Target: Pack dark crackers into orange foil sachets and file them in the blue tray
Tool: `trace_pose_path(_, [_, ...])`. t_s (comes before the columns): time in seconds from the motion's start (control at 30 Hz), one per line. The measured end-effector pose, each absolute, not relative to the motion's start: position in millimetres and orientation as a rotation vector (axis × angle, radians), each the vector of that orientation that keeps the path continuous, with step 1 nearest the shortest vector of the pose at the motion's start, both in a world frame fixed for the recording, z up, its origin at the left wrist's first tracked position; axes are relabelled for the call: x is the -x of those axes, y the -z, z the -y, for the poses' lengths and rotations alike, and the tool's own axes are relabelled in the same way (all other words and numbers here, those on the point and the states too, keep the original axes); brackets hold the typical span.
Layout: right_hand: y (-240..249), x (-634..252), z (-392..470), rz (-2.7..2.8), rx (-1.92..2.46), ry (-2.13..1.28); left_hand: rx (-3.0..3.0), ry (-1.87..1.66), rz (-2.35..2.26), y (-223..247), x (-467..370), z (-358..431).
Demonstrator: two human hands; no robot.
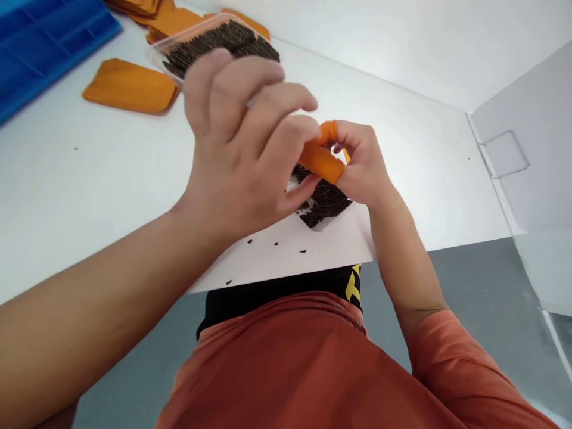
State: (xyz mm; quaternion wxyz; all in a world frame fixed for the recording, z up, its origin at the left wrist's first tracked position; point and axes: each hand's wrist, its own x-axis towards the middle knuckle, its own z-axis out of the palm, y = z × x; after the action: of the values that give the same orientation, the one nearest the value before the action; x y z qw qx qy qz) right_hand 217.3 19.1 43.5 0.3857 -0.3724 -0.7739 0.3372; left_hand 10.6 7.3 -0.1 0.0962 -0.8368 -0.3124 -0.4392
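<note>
- A white surface (111,196) spreads out in front of the person, beside pale walls and above a grey floor.
- A blue tray (53,47), divided into compartments, sits at the far left.
- A clear container (157,58) full of dark sticks (223,42) stands farther back, more orange pieces behind it.
- A second container (320,229) with similar sticks lies nearer, partly hidden under both hands.
- The left hand (241,149) is at the packet's left end, fingers curled and spread (whether it grips, I cannot tell).
- The right hand (364,164) pinches the packet's right end.
- An orange stack (129,86) lies near the blue tray.
- The orange packet (320,162) is above the nearer container.
- Dark flakes (302,251) dot the near edge.
</note>
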Motion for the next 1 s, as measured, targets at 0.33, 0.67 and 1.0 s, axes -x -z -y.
trace_pose_path(0.33, [-51.1,-217.5,-11.4,1.98,0.947,-1.004,2.485,1.418,0.866,-0.3,-11.1,-13.1])
trace_pose_path(0.67, [-48.5,-227.2,-18.2,1.889,0.922,-0.875,2.495,1.545,0.938,1.9,10.2,-33.0])
trace_pose_path(1.0, [-33.5,-236.6,-29.0,2.26,1.141,-0.264,2.556,1.414,0.784,1.3,24.9,-41.0])
